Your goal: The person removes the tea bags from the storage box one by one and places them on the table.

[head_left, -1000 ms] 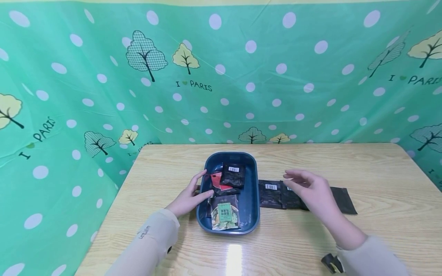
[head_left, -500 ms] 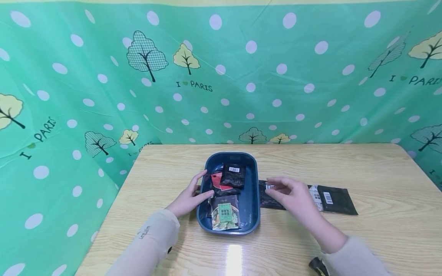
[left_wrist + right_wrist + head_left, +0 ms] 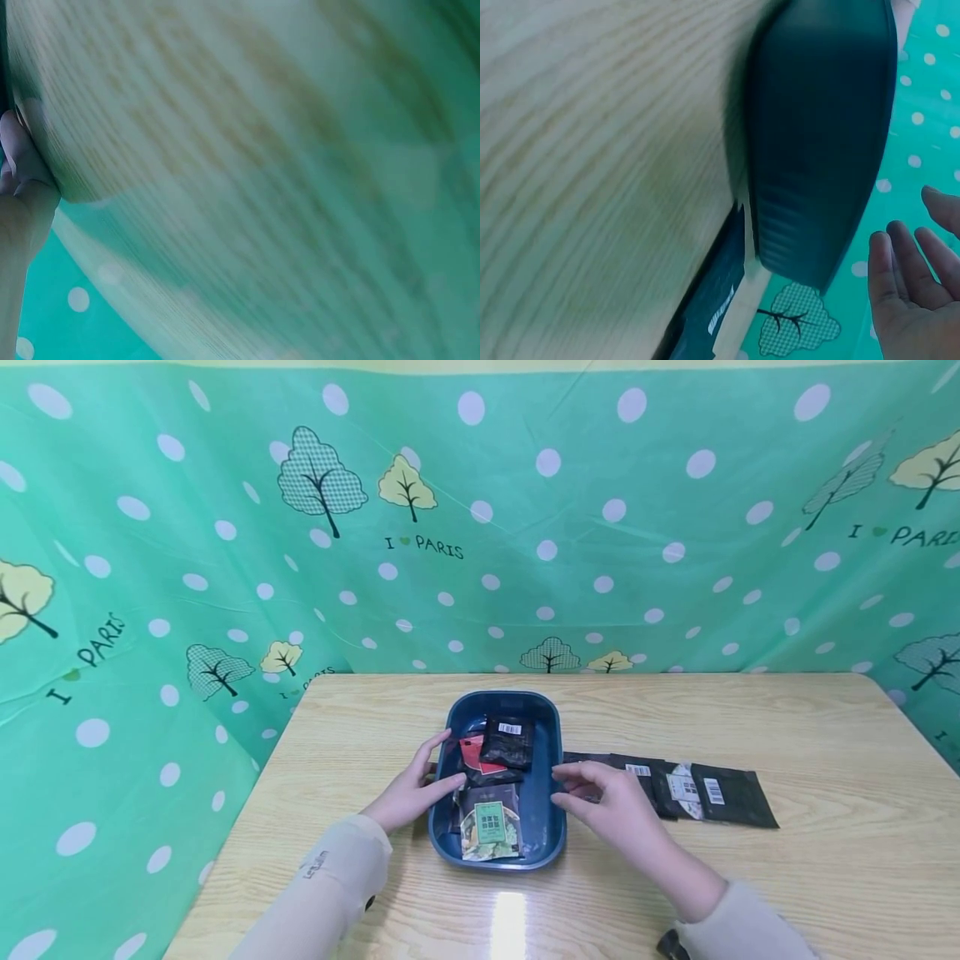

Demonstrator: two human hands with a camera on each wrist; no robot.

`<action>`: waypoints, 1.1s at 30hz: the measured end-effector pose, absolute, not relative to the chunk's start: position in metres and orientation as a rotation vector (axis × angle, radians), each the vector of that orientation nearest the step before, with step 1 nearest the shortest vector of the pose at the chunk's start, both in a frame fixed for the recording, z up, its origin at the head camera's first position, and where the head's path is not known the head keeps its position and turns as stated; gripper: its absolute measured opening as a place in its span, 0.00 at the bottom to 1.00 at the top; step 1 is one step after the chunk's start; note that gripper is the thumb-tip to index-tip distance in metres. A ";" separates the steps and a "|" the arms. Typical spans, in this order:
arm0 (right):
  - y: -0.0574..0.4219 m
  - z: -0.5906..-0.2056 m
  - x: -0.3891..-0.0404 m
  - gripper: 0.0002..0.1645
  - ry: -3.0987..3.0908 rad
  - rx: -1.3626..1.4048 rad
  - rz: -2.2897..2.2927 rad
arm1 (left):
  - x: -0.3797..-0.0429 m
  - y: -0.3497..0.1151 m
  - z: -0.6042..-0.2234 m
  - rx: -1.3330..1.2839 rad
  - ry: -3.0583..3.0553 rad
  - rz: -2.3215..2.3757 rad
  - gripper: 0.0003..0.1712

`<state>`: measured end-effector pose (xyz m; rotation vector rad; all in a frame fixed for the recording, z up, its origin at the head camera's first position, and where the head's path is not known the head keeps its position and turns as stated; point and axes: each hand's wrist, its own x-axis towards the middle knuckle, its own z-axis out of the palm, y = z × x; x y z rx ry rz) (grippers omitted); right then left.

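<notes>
A dark blue rectangular bin (image 3: pixel 550 827) stands on the table with several flat packets inside. One shows a green label (image 3: pixel 491 822), another is red and black (image 3: pixel 474 752), and a black one (image 3: pixel 507 743) carries a white barcode. My left hand (image 3: pixel 408 789) holds the bin's left wall, thumb over the rim and fingers outside; the left wrist view catches only part of this hand (image 3: pixel 26 180). My right hand (image 3: pixel 611 806) is at the bin's right rim, fingers slightly bent and holding nothing. In the right wrist view, the right hand (image 3: pixel 915 285) has thumb and fingers apart.
A row of overlapping black packets (image 3: pixel 735 797) lies on the wooden table (image 3: pixel 825 735) right of the bin, partly behind my right hand. A green dotted curtain (image 3: pixel 547 510) hangs behind the table and along its left side.
My right hand has moved left, from above the row of packets to the bin's right rim, uncovering more packets on the right. My left hand stays on the bin.
</notes>
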<state>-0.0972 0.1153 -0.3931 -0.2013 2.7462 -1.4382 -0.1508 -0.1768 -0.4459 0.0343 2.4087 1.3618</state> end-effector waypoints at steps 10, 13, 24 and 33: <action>0.100 -0.397 -0.092 0.18 2.766 -0.246 -1.366 | -0.150 -0.177 -0.445 0.045 2.399 1.373 0.45; 0.096 -0.397 -0.091 0.18 2.768 -0.238 -1.347 | -0.150 -0.177 -0.446 0.041 2.393 1.382 0.45; 0.083 -0.405 -0.091 0.20 2.843 -0.466 -1.138 | -0.151 -0.177 -0.446 0.038 2.396 1.377 0.44; 0.075 -0.414 -0.094 0.22 2.881 -0.648 -0.990 | -0.151 -0.177 -0.447 0.038 2.392 1.380 0.44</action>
